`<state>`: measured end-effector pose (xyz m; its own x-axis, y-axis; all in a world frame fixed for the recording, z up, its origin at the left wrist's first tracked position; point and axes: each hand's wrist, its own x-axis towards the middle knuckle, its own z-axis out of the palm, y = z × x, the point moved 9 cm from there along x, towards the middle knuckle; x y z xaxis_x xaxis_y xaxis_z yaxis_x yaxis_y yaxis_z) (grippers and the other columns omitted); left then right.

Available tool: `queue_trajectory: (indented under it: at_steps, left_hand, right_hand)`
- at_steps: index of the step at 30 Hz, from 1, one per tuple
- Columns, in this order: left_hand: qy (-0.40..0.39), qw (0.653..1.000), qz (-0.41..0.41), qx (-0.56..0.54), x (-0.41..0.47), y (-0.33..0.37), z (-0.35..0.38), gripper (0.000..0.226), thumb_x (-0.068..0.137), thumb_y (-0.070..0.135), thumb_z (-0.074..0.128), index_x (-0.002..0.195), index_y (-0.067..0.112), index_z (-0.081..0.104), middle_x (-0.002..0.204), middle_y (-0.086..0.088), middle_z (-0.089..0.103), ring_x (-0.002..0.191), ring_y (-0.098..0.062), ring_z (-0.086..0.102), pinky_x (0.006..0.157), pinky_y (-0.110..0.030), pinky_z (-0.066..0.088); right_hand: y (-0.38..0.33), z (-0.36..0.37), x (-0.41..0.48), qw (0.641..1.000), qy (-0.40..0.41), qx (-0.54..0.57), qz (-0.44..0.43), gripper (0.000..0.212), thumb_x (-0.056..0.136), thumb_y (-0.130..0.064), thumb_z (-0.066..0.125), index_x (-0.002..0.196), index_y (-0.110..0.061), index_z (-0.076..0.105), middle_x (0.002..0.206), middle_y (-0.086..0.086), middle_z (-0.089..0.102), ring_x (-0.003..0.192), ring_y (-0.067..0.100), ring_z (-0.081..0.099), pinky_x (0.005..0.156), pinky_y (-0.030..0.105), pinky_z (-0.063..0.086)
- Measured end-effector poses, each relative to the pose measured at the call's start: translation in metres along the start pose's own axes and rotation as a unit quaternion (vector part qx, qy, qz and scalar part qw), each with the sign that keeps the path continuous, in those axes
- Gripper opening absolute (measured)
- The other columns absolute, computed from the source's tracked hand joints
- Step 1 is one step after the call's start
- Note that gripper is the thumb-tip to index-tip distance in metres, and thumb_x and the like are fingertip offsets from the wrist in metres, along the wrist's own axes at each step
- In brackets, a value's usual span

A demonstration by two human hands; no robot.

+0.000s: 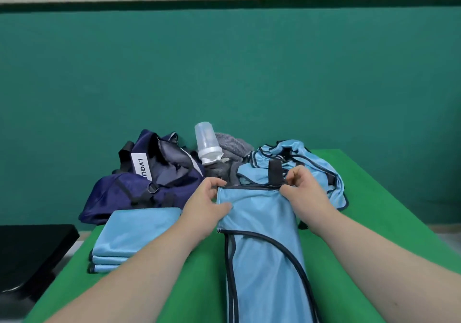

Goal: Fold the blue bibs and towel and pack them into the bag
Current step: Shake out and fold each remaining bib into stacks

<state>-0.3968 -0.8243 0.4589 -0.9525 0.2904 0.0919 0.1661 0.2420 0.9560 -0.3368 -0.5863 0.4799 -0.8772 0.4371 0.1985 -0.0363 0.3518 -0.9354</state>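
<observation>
Green bench, teal wall behind. At frame centre I hold the bib (262, 247): left fingers (225, 207) and right fingers (287, 191) pinch its top hem corners. I judge the fabric light, limp and slippery; grip the bound edges.

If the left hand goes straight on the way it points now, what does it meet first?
Probably the grey towel, just beyond the blue bib that the left hand pinches; depth is unclear.

Both hands pinch top hem of blue bib (259, 235) on green table (369, 222): left hand (208, 204) at L corner, right hand (303, 192) at R. Folded bib stack (129, 235) beside navy bag (139, 185); unfolded bibs (306, 163) behind; clear bottle (207, 143) near bag.
</observation>
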Motion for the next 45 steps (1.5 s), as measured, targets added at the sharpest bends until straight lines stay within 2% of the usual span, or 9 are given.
queue_trajectory:
  at_steps: [8, 16, 19, 22, 26, 29, 35, 41, 45]
  left_hand:
    - [0.017, 0.997, -0.029, 0.068, 0.061, -0.052, 0.036, 0.043, 0.086, 0.004, 0.066, 0.117, 0.029, 0.05, 0.097, 0.008, 0.068, 0.07, -0.01, 0.064, 0.053, -0.017, 0.047]
    - [-0.005, 0.989, -0.009, 0.151, 0.051, -0.073, 0.057, 0.04, 0.086, 0.011, 0.068, 0.118, 0.028, 0.05, 0.122, 0.009, 0.051, 0.089, 0.002, 0.054, 0.061, 0.0, 0.037]
    - [-0.024, 0.983, 0.005, 0.18, 0.024, -0.073, 0.058, 0.036, 0.088, 0.017, 0.068, 0.114, 0.034, 0.051, 0.131, 0.01, 0.038, 0.109, -0.003, 0.05, 0.077, -0.003, 0.034]
    - [-0.036, 0.978, 0.043, 0.202, -0.016, -0.065, 0.062, 0.03, 0.087, 0.02, 0.067, 0.108, 0.036, 0.055, 0.136, 0.017, 0.032, 0.131, -0.003, 0.028, 0.105, -0.02, 0.024]
    - [-0.031, 0.972, 0.076, 0.219, -0.084, -0.047, 0.064, 0.016, 0.089, 0.026, 0.066, 0.1, 0.035, 0.059, 0.113, 0.023, 0.042, 0.114, 0.002, 0.035, 0.098, -0.018, 0.028]
    - [-0.039, 0.969, 0.083, 0.228, -0.14, -0.038, 0.065, 0.006, 0.088, 0.038, 0.064, 0.086, 0.035, 0.059, 0.099, 0.022, 0.045, 0.103, 0.006, 0.04, 0.092, -0.023, 0.036]
    - [-0.074, 0.907, 0.033, 0.413, -0.209, -0.049, 0.081, 0.047, 0.075, 0.078, 0.046, 0.081, 0.032, 0.054, 0.09, 0.019, 0.039, 0.096, -0.007, 0.039, 0.09, -0.03, 0.032]
    - [-0.042, 0.918, -0.003, 0.394, -0.212, -0.048, 0.086, 0.019, 0.083, 0.049, 0.059, 0.075, 0.033, 0.054, 0.091, 0.016, 0.041, 0.098, -0.011, 0.041, 0.082, -0.031, 0.027]
    - [-0.011, 0.952, -0.031, 0.305, -0.202, -0.049, 0.063, 0.014, 0.082, 0.037, 0.063, 0.071, 0.03, 0.057, 0.089, 0.013, 0.053, 0.09, -0.013, 0.052, 0.088, -0.034, 0.042]
  right_hand:
    - [0.072, 0.025, 0.062, 0.991, 0.023, -0.113, 0.066, 0.013, 0.087, -0.011, 0.056, 0.098, -0.015, 0.051, 0.08, 0.001, 0.054, 0.064, 0.018, 0.043, 0.055, 0.03, 0.037]
    - [0.1, 0.021, 0.069, 0.974, 0.017, -0.216, 0.062, 0.008, 0.087, -0.009, 0.052, 0.09, -0.016, 0.053, 0.084, 0.006, 0.063, 0.067, 0.022, 0.051, 0.06, 0.033, 0.043]
    - [0.096, 0.016, 0.059, 0.973, 0.003, -0.226, 0.047, 0.009, 0.088, -0.015, 0.056, 0.094, -0.021, 0.054, 0.093, 0.003, 0.063, 0.072, 0.019, 0.055, 0.064, 0.033, 0.045]
    - [0.08, 0.002, 0.037, 0.968, -0.002, -0.25, 0.019, 0.018, 0.089, -0.021, 0.058, 0.107, -0.027, 0.056, 0.11, -0.006, 0.057, 0.087, 0.014, 0.058, 0.073, 0.033, 0.046]
    - [0.064, -0.017, -0.031, 0.975, -0.012, -0.222, 0.01, 0.015, 0.091, -0.02, 0.061, 0.104, -0.028, 0.059, 0.107, -0.014, 0.06, 0.094, 0.01, 0.055, 0.079, 0.025, 0.038]
    - [0.071, -0.028, -0.096, 0.983, -0.02, -0.181, 0.029, 0.015, 0.089, -0.017, 0.063, 0.09, -0.032, 0.061, 0.098, -0.02, 0.064, 0.081, 0.001, 0.058, 0.069, 0.021, 0.039]
    - [0.087, -0.056, -0.184, 0.995, 0.038, -0.071, 0.059, 0.02, 0.087, -0.006, 0.065, 0.079, -0.024, 0.067, 0.079, -0.017, 0.067, 0.073, 0.008, 0.06, 0.063, 0.014, 0.043]
    - [0.092, -0.052, -0.231, 0.987, -0.035, -0.155, -0.016, 0.034, 0.082, -0.002, 0.067, 0.082, -0.035, 0.062, 0.087, -0.016, 0.065, 0.09, 0.0, 0.059, 0.078, 0.013, 0.042]
    - [0.082, -0.058, -0.235, 0.989, -0.04, -0.136, -0.034, 0.029, 0.081, -0.002, 0.068, 0.082, -0.031, 0.065, 0.089, -0.017, 0.063, 0.085, 0.007, 0.059, 0.075, 0.018, 0.044]
